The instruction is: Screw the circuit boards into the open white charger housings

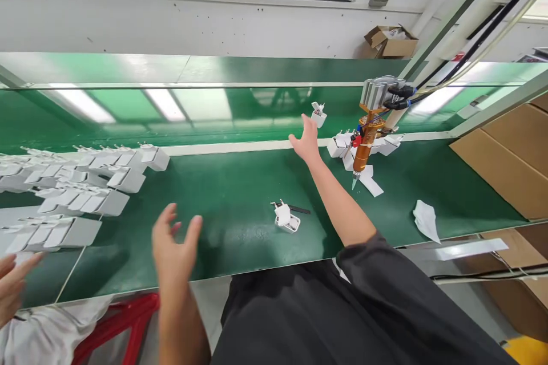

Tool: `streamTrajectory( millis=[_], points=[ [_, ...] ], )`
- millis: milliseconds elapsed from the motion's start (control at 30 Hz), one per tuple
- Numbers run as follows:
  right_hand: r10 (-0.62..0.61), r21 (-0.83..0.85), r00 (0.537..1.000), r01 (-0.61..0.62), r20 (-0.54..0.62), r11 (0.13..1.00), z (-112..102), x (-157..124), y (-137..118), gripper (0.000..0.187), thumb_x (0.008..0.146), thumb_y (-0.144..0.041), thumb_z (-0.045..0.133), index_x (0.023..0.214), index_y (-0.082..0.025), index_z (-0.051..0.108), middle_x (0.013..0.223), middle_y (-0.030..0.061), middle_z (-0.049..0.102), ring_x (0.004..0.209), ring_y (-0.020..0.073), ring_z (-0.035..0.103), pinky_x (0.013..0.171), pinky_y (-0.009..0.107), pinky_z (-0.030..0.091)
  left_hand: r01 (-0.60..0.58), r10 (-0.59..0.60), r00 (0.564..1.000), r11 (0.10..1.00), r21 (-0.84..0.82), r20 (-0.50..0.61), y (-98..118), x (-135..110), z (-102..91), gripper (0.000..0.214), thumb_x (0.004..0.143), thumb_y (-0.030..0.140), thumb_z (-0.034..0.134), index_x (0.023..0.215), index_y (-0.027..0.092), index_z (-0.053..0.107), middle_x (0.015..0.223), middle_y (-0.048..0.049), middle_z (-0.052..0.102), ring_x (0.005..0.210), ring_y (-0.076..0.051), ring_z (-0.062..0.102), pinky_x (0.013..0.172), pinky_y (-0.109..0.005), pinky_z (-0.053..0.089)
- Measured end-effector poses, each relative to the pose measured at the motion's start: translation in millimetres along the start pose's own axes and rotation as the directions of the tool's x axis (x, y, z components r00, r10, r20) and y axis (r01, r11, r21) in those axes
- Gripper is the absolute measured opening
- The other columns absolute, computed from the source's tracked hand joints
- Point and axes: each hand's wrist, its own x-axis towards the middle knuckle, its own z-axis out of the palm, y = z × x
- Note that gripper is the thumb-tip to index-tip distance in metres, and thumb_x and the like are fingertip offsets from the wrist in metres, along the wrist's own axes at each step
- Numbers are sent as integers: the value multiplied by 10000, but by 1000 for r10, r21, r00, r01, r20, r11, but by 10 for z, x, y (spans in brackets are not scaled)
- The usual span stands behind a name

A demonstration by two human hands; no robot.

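Over the left part of the green bench (231, 182), my left hand (174, 248) hovers with fingers spread and nothing in it. My right hand (306, 140) reaches out to the far side, thumb and forefinger apart. Just beyond its fingertips is a white charger housing (318, 118) with its lid part raised, over the shiny green strip; whether the fingers touch it I cannot tell. In front of me lies another opened white charger (291, 223), its pronged part tilted on the shell. Dark tweezers (299, 209) lie behind it.
An orange-brown dispensing valve (363, 145) with a fine nozzle hangs at right, before several white chargers (387, 144). Rows of white chargers (115, 202) fill the left. Another person's hand (15, 285) is at far left. Crumpled white paper (426, 219) and cardboard (505, 154) are at right.
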Motion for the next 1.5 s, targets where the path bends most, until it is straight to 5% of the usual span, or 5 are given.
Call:
streamTrajectory(
  millis=[367,800,1000,1200,1500],
  points=[
    [392,-87,914,-401,-102,912,49,1017,483,436,928,-365,586,1307,-166,507,1347,110,509,1216,251,526,1031,496,461,-330,383,868,920,-210,315,786,-712,1288,1110,758,472,767,1550,293,10,1357,-210,443,1240,-363,502,1035,-571,456],
    [66,-334,943,50,327,941,-478,-387,257,386,812,-413,634,1087,-144,608,977,109,711,877,265,642,767,325,448,-234,480,646,865,-444,594,644,-351,840,982,828,171,651,1559,296,7,1379,-127,536,1177,-206,598,1016,-375,500],
    [15,-364,960,93,281,927,-1047,-1192,263,459,844,-518,616,1150,-176,646,1015,112,720,919,284,679,805,385,501,-617,675,689,738,-274,264,769,-538,1015,924,832,319,729,1542,349,139,1536,-191,303,1243,-289,528,905,-425,564],
    [-60,92,856,124,-514,988,-1633,-1394,500,349,880,-442,609,1188,-276,607,1196,108,630,1053,221,657,865,382,544,-442,542,802,821,-361,250,764,-598,1031,648,874,116,579,1462,286,365,1506,-153,329,1222,-220,551,935,-349,568],
    [-28,633,999,44,-36,773,-1292,-1067,346,279,772,-413,745,945,-248,600,803,12,636,665,133,641,665,296,560,-336,347,860,937,-98,375,726,-600,1100,362,822,377,720,1113,181,632,1149,-96,674,1034,-256,559,919,-432,512]
  ],
)
